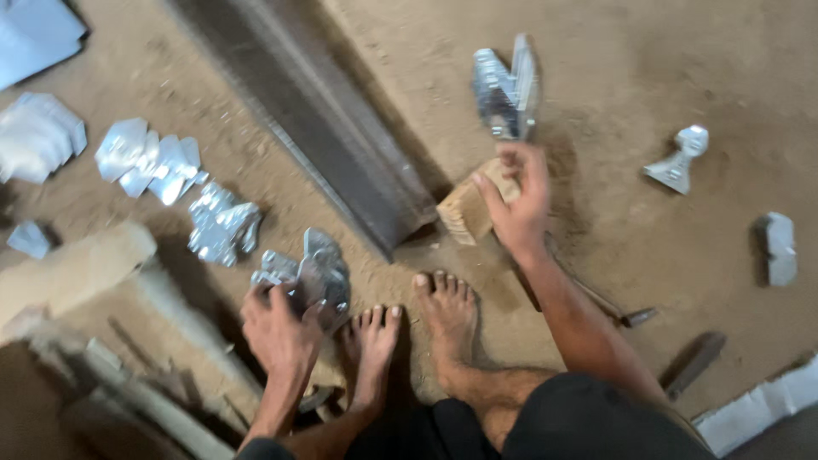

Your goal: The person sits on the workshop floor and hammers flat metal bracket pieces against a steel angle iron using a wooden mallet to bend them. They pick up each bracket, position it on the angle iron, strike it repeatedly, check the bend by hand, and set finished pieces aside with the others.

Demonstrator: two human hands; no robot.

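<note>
My right hand (515, 200) is wrapped around a pale rectangular wooden block (467, 210), fingers curled over its top edge, with the block resting on the sandy brown dirt floor (648, 77) at the near end of a long dark steel angle bar (315, 119). Just beyond my fingertips stands an upright cluster of shiny silver stamped metal pieces (507, 89), touching or almost touching them; I cannot tell which. My left hand (279, 328) is closed loosely over a small stack of similar shiny cut sheet-metal pieces (311, 274), fingers bent on top of them, lying on the floor just left of the bar's end. My two bare feet (409, 328) are planted between my hands, toes pointing at the bar. Further left, more bright metal cut-outs (158, 162) are scattered across the dirt, and a pale blurred beam (72, 268) lies near them. Well off to my right sit a small silver bracket-shaped casting (679, 160) and a grey blocky metal piece (777, 247), apart from each other
</note>
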